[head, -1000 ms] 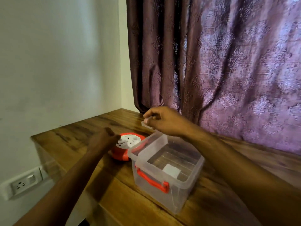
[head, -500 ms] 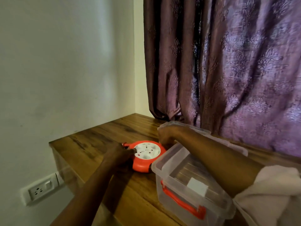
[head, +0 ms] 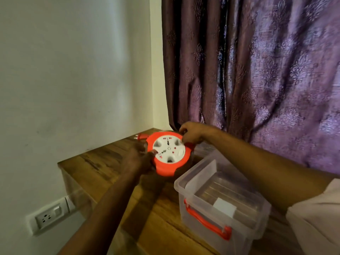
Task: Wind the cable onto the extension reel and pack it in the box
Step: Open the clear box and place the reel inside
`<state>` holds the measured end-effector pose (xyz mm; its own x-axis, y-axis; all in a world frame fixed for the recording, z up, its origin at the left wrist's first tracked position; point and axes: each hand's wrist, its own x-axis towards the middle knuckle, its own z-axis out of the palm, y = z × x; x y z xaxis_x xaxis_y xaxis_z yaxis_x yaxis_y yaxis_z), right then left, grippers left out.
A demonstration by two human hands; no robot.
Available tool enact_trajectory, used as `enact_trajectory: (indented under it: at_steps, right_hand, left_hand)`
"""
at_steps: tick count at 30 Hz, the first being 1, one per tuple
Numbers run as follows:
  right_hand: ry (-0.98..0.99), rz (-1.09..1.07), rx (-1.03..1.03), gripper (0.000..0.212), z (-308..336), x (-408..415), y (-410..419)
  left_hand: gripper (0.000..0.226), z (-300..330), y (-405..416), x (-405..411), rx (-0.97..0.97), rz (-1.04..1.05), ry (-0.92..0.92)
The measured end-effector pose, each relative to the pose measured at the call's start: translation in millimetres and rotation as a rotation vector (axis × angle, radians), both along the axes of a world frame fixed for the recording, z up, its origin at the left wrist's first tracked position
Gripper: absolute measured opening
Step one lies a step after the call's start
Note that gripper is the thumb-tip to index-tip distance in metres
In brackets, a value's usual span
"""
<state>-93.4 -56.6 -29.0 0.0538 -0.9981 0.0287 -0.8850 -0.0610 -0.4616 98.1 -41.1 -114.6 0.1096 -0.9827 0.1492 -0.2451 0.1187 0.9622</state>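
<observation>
Glossy orange plastic reel, clear smooth plastic box, grained wooden table, patterned cloth curtain

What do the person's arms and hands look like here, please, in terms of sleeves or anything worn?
Both forearms are bare to the wrist. The left hand and right hand show no gloves; a ring or watch cannot be made out in the blur. A pale short sleeve covers the right upper arm.

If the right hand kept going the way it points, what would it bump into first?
The right hand points leftward across the orange extension reel, which it already grips at the far rim. Beyond that lies the orange plug, then probably the wall; depth is unclear.
</observation>
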Motion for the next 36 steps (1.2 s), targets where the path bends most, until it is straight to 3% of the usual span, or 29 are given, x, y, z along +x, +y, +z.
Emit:
enact_trajectory:
  at_steps: [6,10,14,20,25,30,36]
  right_hand:
    - [-0.569,-0.072,-0.187,0.024,47.9,-36.7,43.9]
    - [-0.818,-0.082,-0.172,0.007,44.6,-62.5,76.0]
    - [-0.965,-0.063,-0.211,0.014,26.5,-91.3,101.4]
    - [-1.112,0.036,-0.182,0.023,-0.2,-127.9,121.7]
    - [-1.157,0.143,-0.100,0.027,-11.5,-147.7,122.4]
    - [-1.055,0.251,-0.024,0.031,-19.2,-158.3,116.3]
    - [-0.881,0.326,0.077,0.033,-27.2,-160.8,107.6]
  left_hand:
    - [0.037,62.2,42.1,-20.6,-0.260,0.014,0.113]
    - [0.034,77.2,78.2,-38.8,-0.214,-0.131,0.275]
    - [0.027,77.8,104.5,-53.3,-0.055,-0.330,0.413]
    - [0.098,69.3,102.0,-55.6,0.175,-0.625,0.533]
    - [0.116,64.7,81.4,-57.9,0.250,-0.815,0.500]
    - [0.113,67.5,72.2,-61.0,0.325,-0.875,0.304]
    - [0.071,73.2,85.2,-78.6,0.238,-0.698,-0.320]
